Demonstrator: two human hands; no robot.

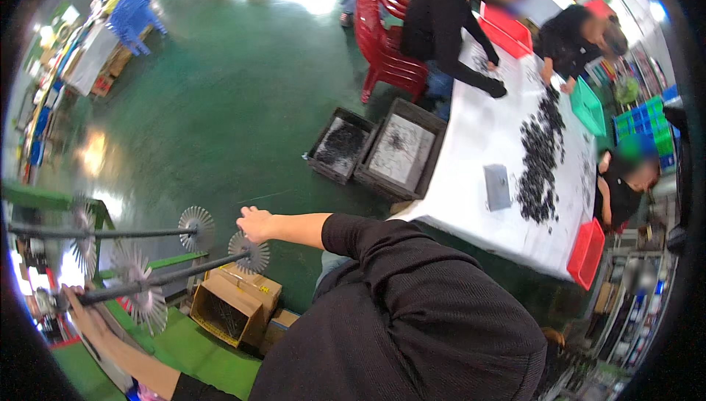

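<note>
Two long dark rods stretch across the lower left, carrying pale round discs with toothed rims. At the left end of the nearer rod (176, 274), my left hand (76, 304) is closed round it, with the fingers partly hidden. My right hand (254, 224) is at the other end, fingers curled against the upper rim of the end toothed disc (248, 253). The farther rod (132, 233) runs beside it and ends in another toothed disc (196, 229). Another disc (140, 294) sits along the nearer rod.
Below the rods are a green frame (37, 197) and an open cardboard box (234, 298). Two dark crates (403, 147) stand beside a white-covered table (471, 173) with heaped small black parts (540, 162), red and green bins, and several people. A red chair (379, 41) is behind.
</note>
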